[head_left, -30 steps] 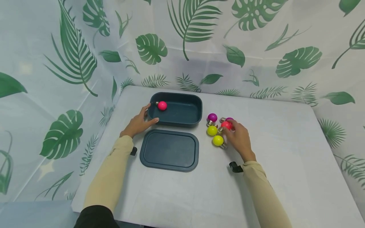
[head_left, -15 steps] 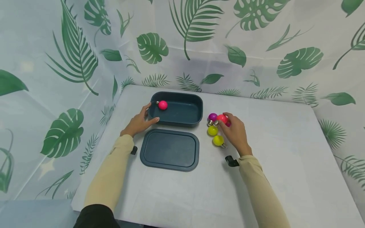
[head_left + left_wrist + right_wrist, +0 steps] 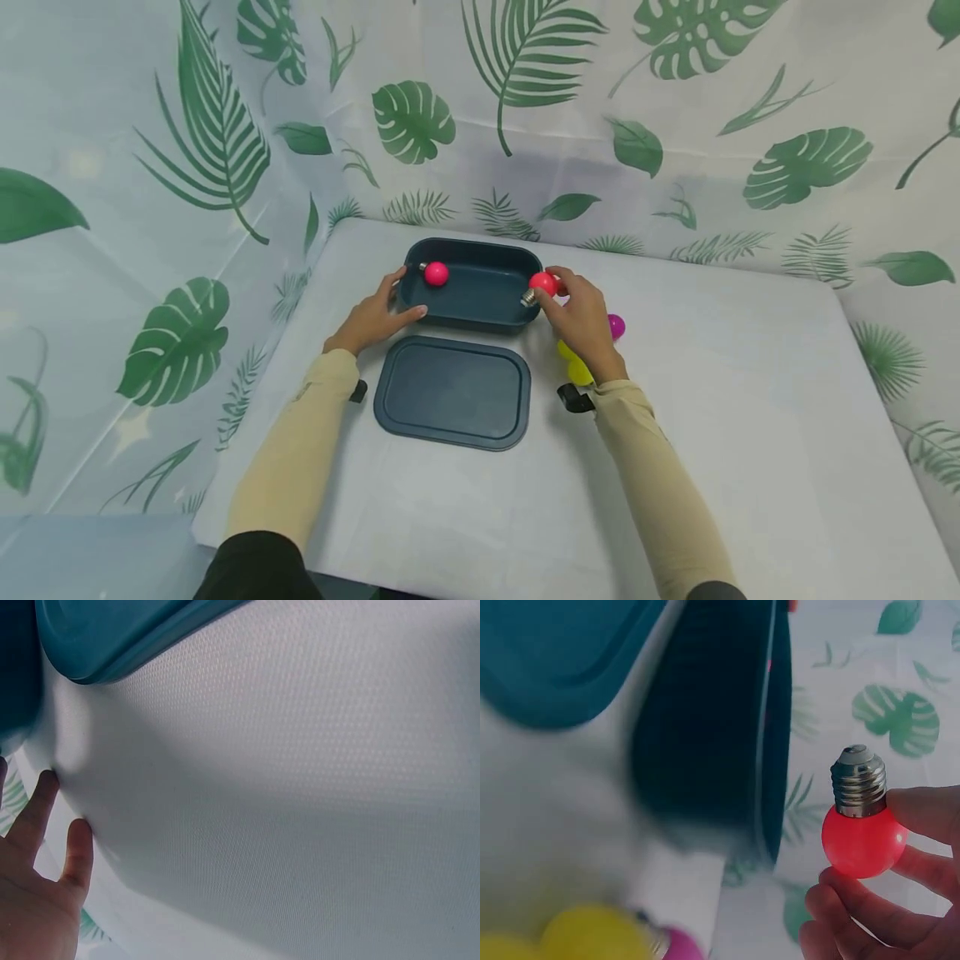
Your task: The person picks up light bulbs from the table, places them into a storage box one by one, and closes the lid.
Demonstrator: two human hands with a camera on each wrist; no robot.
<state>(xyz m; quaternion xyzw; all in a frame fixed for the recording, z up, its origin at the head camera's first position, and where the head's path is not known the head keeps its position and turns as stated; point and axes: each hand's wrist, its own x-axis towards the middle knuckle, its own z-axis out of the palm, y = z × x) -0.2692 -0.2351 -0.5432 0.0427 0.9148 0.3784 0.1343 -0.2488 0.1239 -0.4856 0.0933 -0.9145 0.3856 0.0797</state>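
Observation:
My right hand [image 3: 583, 321] pinches a red light bulb [image 3: 543, 283] by thumb and fingers over the right end of the dark blue box [image 3: 483, 296]. In the right wrist view the bulb's metal screw base [image 3: 859, 784] points up. A pink light bulb [image 3: 437, 273] lies inside the box near its left end. With fingers spread, my left hand [image 3: 369, 322] touches the box's left end, the thumb along its front side. Beneath my right hand are yellow light bulbs [image 3: 580, 372] and a purple light bulb [image 3: 617, 326], partly hidden by it.
A flat dark blue lid [image 3: 453, 392] lies on the white table [image 3: 450, 508] in front of the box. Leaf-printed cloth [image 3: 555, 175] hangs behind the table and at its left.
My right hand has lifted the red bulb from the group and carried it left and away from me, to the box's right rim. The left hand keeps its place on the box.

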